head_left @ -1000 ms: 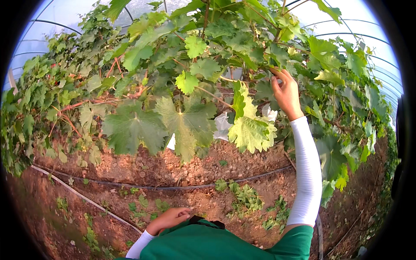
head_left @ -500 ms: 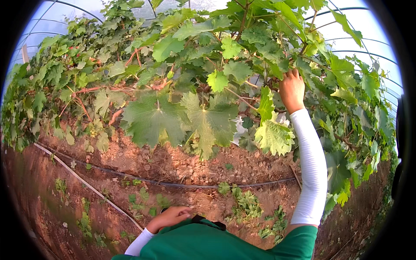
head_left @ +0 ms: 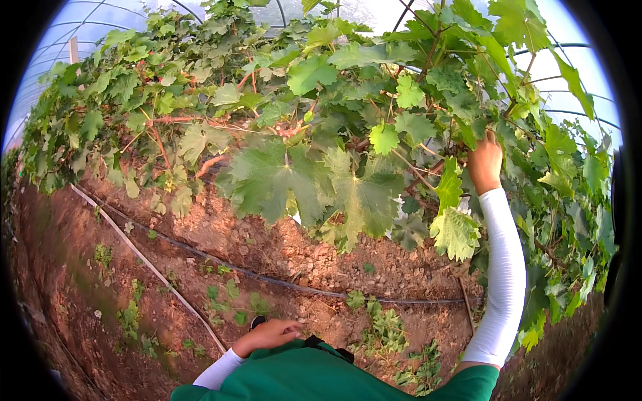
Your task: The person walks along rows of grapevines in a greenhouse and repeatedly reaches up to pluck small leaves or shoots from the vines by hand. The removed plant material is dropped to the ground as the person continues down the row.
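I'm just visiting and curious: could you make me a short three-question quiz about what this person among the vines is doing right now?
1. True or false: the right hand is raised into the vine leaves.
2. Where is the left hand? A) on the drip hose B) low, near the green garment C) holding a leaf
3. Fill in: a dark ____ lies across the bare soil.

Key: 1 true; 2 B; 3 hose. Whether the right hand's fingers grip a shoot cannot be told.
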{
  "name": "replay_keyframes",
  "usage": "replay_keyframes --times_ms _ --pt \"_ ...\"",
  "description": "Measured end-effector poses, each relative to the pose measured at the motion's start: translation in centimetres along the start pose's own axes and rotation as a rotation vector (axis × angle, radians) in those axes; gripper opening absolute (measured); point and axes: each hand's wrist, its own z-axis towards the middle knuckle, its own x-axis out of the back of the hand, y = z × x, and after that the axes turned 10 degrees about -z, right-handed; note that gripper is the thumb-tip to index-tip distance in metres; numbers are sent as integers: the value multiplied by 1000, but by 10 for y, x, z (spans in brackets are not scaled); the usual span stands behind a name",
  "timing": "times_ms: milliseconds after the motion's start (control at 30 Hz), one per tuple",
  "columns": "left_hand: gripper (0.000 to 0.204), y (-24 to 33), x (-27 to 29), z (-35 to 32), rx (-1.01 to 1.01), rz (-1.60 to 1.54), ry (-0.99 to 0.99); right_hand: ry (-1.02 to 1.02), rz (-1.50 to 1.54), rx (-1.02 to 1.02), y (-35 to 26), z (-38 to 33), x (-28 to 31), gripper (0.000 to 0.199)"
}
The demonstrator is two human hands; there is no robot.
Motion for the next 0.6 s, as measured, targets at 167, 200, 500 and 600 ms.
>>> replay_keyframes --times_ms 167,200,500,600 --pt "43 -3 -4 3 -38 -2 20 -35 -59 55 4 -1 3 21" --pt "43 -1 -4 2 -33 -1 11 -50 -51 52 2 -1 4 20" --pt "43 -11 -7 -5 -16 -2 35 -104 -144 20 -10 -4 14 22" --pt "43 -9 -7 -8 0 -3 28 -226 -186 -13 -14 -5 17 23"
